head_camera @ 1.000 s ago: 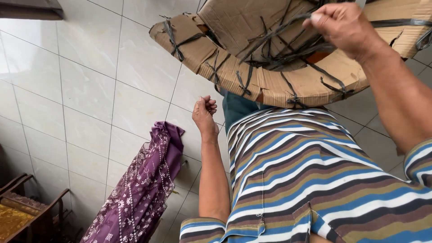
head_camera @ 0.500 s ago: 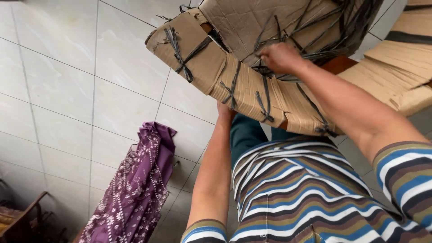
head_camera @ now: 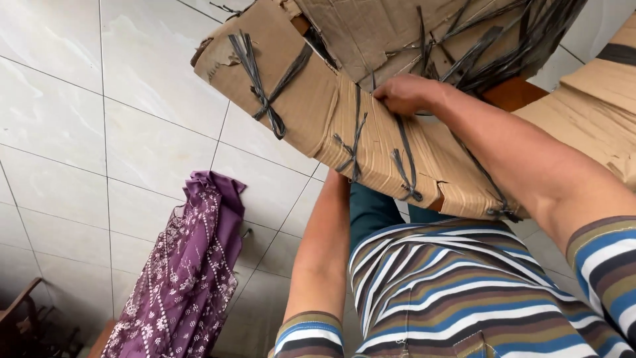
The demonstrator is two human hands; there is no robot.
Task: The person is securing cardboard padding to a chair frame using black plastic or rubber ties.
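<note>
The right hand [head_camera: 407, 94] lies on top of a brown cardboard bundle [head_camera: 371, 142]. Its fingers [head_camera: 387, 99] are curled and pressed against the cardboard, just beside one of the dark plastic straps [head_camera: 405, 159], and they seem to pinch a strap there, but the grip is not clear from this angle. The left hand is hidden under the bundle; only the left forearm [head_camera: 324, 252] shows, going up below the cardboard, so I cannot tell how its fingers are.

The bundle is made of folded cardboard sheets, plain brown with no label on the visible sides. On the long folded piece below the fingers I count four strap ties: one knotted far to the left of the fingers, two close under them, and one further to the right near the edge. Above the fingers, many loose dark straps [head_camera: 503, 46] cross in a bunch. A second cardboard piece [head_camera: 596, 113] is to the right of the wrist.

Under everything is a floor of large pale grey tiles [head_camera: 79, 119]. One purple cloth with small white flowers [head_camera: 192, 272] hangs well apart from the hands, and a piece of dark wooden furniture [head_camera: 20, 318] stands at the corner.
</note>
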